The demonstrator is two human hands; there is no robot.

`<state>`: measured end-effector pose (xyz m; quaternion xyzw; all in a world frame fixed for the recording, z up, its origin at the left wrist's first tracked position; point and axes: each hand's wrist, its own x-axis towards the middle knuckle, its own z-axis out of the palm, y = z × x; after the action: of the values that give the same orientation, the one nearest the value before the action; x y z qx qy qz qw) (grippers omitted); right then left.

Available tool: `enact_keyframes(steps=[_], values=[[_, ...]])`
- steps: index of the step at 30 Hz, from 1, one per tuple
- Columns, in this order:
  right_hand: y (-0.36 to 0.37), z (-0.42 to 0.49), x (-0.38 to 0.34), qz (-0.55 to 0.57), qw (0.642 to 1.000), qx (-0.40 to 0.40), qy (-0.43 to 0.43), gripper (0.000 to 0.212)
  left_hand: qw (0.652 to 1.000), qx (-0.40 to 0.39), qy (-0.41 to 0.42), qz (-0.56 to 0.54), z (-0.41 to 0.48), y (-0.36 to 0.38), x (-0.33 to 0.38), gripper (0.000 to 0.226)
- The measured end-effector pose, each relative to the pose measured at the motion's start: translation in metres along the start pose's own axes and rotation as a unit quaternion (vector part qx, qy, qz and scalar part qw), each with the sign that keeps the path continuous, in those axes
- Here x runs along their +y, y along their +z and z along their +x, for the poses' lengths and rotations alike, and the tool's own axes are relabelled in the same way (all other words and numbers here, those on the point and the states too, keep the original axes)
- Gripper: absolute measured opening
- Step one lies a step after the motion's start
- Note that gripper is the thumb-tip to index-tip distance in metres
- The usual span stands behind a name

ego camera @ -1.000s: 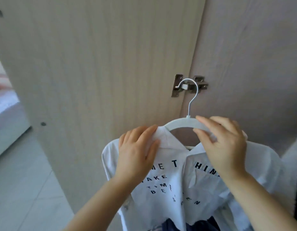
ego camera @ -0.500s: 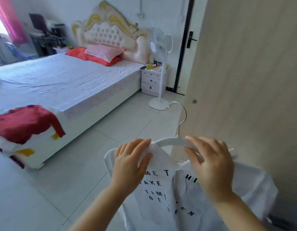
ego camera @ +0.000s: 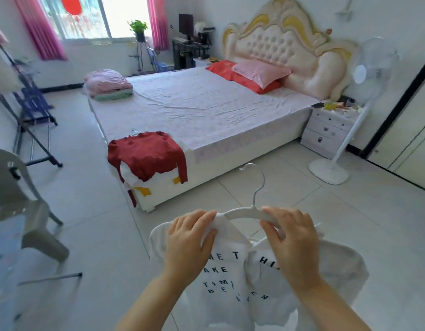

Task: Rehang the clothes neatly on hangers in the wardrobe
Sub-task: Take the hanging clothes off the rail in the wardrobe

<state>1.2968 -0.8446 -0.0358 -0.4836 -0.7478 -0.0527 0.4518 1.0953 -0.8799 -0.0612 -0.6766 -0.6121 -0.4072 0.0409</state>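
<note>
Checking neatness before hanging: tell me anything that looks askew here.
The white shirt sits unevenly on the hanger: its front gapes, splitting the lettering. A red sweater slumps over the corner of the bed.

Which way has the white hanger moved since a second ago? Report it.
Yes. The white hanger, earlier in front of the wardrobe door hinge, has swung left, away from it, toward the bed.

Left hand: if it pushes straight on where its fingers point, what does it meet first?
Most likely the bar of the white hanger, just beyond the fingertips of the left hand, which grips the white shirt at the collar. Depth past that is unclear.
</note>
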Motion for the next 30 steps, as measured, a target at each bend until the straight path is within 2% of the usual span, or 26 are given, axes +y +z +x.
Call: enact_keyframes(steps=[11, 14, 23, 30], values=[[0.19, 0.125, 0.016, 0.121, 0.99, -0.051, -0.04, 0.023, 0.988, 0.03, -0.112, 0.097, 0.099, 0.036, -0.125, 0.032], [0.237, 0.17, 0.023, 0.153, 0.984, -0.08, -0.039, 0.031, 0.982, 0.036, -0.147, 0.109, 0.142, 0.047, -0.152, 0.034], [0.37, 0.288, 0.024, 0.213, 0.968, -0.114, -0.072, 0.034, 0.965, 0.083, -0.197, 0.153, 0.255, 0.073, -0.242, 0.034], [0.504, 0.358, 0.016, 0.223, 0.962, -0.135, -0.075, 0.033, 0.962, 0.085, -0.216, 0.143, 0.332, 0.104, -0.365, 0.037]])
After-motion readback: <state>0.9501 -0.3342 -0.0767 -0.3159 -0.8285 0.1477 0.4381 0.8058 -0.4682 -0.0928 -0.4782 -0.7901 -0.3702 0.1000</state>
